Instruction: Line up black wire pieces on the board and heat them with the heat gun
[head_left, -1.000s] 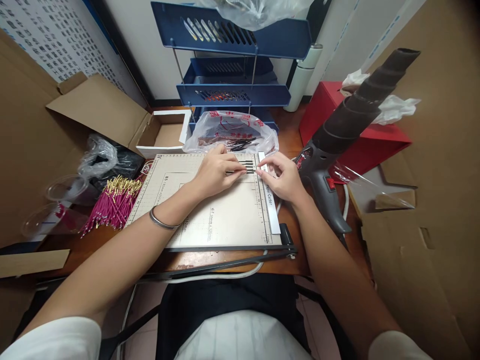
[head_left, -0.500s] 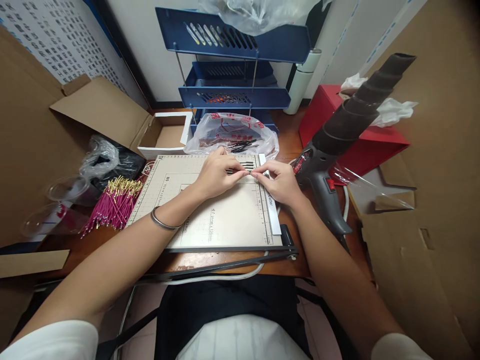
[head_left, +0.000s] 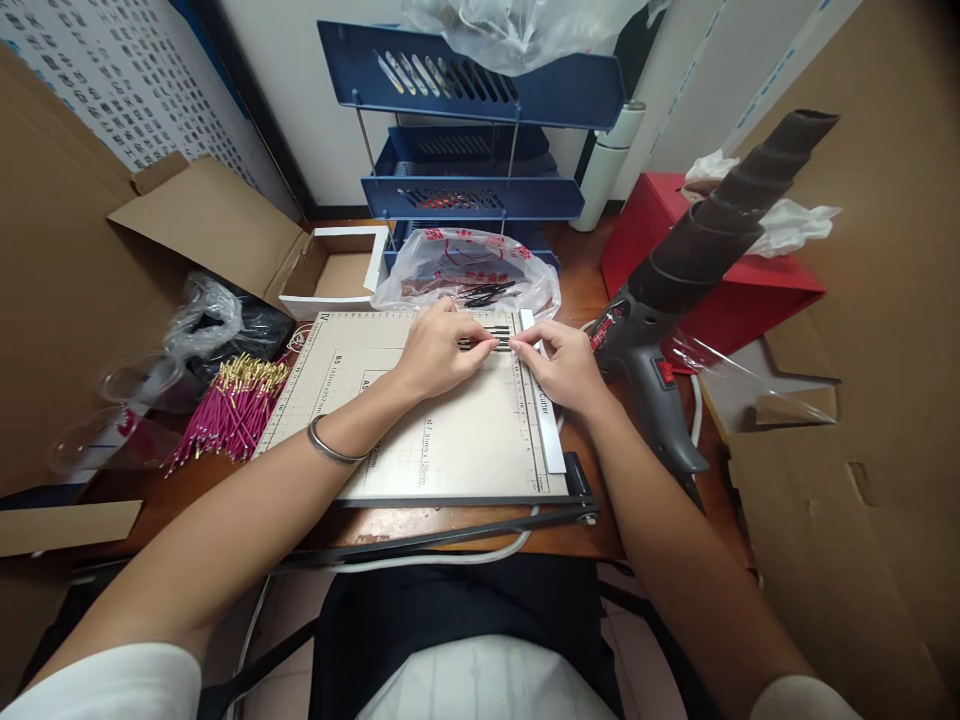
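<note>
Across the far right part of a cream paper cutter board (head_left: 472, 430), several short, thin black strips (head_left: 501, 331) lie side by side. My left hand (head_left: 442, 348) rests on the board with thumb and forefinger pinched at the near end of these strips. From the right, my right hand (head_left: 559, 362) reaches over the cutter's white edge strip (head_left: 546, 420), its thumb and forefinger also pinched. A small dark piece shows between the two sets of fingertips, too small to name surely. The cutter's black blade arm (head_left: 450, 535) lies along the near side.
A dark heat gun (head_left: 652, 340) stands at the right before a red tissue box (head_left: 780, 285). Behind the board sits a plastic bag (head_left: 465, 265) with black strips, under blue tiered trays (head_left: 472, 198). Magenta gold-tipped leads (head_left: 232, 415) and an open carton (head_left: 337, 285) are left.
My fingertips have drawn slightly apart, the right ones shifting a little to the right. The whole view has moved slightly; the other things stay in place.
</note>
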